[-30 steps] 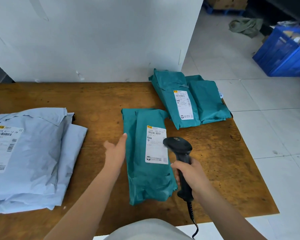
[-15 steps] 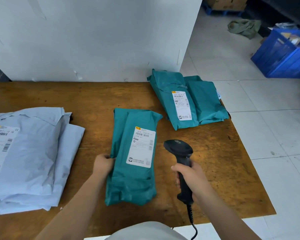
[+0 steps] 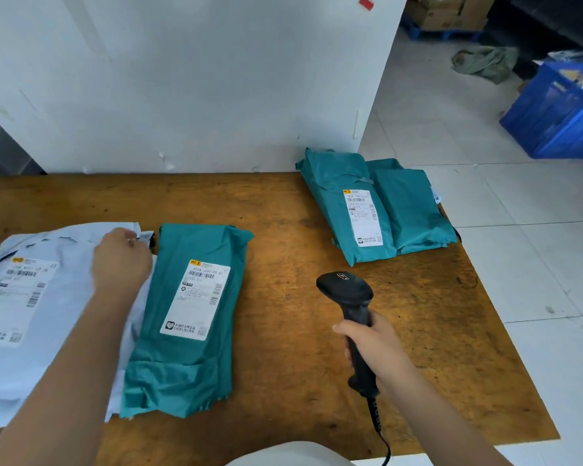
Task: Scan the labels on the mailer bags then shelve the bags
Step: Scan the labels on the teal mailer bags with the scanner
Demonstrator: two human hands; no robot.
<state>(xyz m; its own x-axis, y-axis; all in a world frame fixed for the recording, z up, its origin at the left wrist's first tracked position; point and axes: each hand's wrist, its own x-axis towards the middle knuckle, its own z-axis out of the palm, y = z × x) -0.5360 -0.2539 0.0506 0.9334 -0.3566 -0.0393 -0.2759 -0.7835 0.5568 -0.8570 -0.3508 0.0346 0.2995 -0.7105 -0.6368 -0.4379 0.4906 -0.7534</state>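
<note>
A teal mailer bag (image 3: 182, 358) lies label up on the wooden table (image 3: 300, 230), its left edge over a pile of pale blue-grey mailer bags (image 3: 48, 331). My left hand (image 3: 120, 260) rests on the top right corner of that pale pile, fingers curled at the bag's edge; whether it grips the bag I cannot tell. My right hand (image 3: 374, 344) holds a black barcode scanner (image 3: 349, 294) upright to the right of the teal bag, its cable hanging off the table's front. Two more teal bags (image 3: 377, 203) lie at the table's back right corner.
A white wall panel (image 3: 199, 79) stands right behind the table. On the tiled floor to the right are a blue plastic crate (image 3: 559, 116), a crumpled green cloth (image 3: 485, 62) and cardboard boxes (image 3: 448, 11) on a pallet.
The teal bag in the middle has been slid left up to the pale pile. My left hand let it go and moved onto the pale pile's corner. The scanner hand stayed roughly in place.
</note>
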